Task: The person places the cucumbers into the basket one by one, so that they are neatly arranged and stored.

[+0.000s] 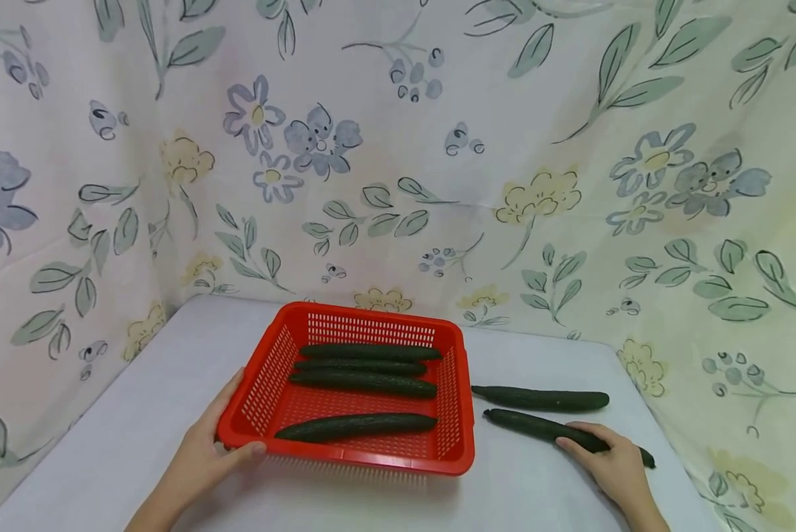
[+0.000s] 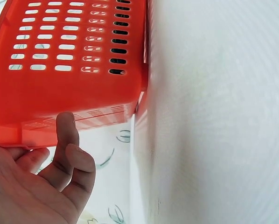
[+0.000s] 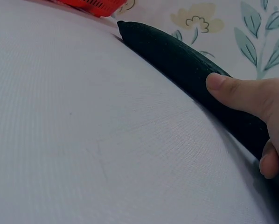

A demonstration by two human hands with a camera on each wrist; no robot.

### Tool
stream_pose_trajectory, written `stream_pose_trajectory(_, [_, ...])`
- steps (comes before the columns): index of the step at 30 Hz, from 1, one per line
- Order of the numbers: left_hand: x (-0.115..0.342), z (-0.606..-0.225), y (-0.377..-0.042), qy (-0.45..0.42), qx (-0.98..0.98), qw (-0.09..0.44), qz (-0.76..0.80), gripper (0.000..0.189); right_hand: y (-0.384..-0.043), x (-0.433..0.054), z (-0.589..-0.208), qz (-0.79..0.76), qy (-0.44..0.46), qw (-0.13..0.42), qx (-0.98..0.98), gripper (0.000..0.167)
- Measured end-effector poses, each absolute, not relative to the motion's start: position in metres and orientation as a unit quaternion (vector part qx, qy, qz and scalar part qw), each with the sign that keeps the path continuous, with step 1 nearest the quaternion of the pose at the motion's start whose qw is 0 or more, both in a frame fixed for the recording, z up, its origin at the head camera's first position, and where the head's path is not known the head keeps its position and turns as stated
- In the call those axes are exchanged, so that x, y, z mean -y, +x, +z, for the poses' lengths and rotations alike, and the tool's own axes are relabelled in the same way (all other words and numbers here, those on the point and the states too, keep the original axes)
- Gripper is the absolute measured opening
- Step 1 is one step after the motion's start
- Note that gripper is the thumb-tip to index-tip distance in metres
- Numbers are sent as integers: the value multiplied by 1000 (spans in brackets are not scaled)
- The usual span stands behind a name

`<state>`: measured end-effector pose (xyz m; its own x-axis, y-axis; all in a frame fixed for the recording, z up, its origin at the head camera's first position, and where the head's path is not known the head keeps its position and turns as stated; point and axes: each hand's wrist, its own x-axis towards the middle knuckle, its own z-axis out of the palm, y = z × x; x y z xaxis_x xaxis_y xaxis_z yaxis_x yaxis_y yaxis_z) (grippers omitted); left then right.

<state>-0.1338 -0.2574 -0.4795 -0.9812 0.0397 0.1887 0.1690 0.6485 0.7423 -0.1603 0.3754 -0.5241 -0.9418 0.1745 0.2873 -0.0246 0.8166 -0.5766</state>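
Observation:
A red plastic basket (image 1: 371, 457) with slotted walls sits on the white tabletop. Several dark green cucumbers (image 1: 364, 383) lie crosswise inside it. My left hand (image 1: 201, 454) grips the basket's near left corner, thumb over the rim; the left wrist view shows its curled fingers (image 2: 67, 135) beside the outer wall. To the right of the basket, my right hand (image 1: 613, 465) holds a cucumber (image 1: 524, 423) near its right end, with the thumb (image 3: 228, 88) along one side. That cucumber lies on or just above the table. Just behind it, another cucumber (image 1: 544, 400) lies on the table, close to the basket.
The white tabletop (image 1: 511, 502) extends in front of the basket and to both sides. A floral cloth (image 1: 398, 244) hangs behind the table and along its left and right sides.

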Motion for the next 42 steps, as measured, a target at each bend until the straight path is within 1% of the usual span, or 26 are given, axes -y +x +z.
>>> stream_pose_trajectory(6, [258,-480,-134,-58,903,74,-420,118,-159,-373,-524,310,-39,178,933,31])
stream_pose_trajectory(11, [259,-480,-135,-60,902,77,-421,117,-160,-370,-522,318,-36,183,930,30])
stream_pose_trajectory(16, [260,-482,-131,-58,903,74,-419,117,-157,-368,-521,316,-51,180,930,31])
stream_pose_trajectory(23, [260,-482,-132,-64,902,80,-419,119,-157,-366,-516,317,-81,167,930,38])
stream_pose_trajectory(30, [261,-480,-137,-67,897,84,-428,120,-162,-361,-505,333,-79,180,922,39])
stream_pose_trajectory(33, [261,-479,-137,-64,896,80,-431,119,-162,-359,-500,346,-73,186,917,38])
stream_pose_trajectory(38, [260,-479,-137,-66,894,77,-436,119,-162,-356,-491,361,-78,210,905,33])
stream_pose_trajectory(42, [260,-478,-137,-63,899,79,-427,119,-164,-353,-478,397,-83,211,889,37])
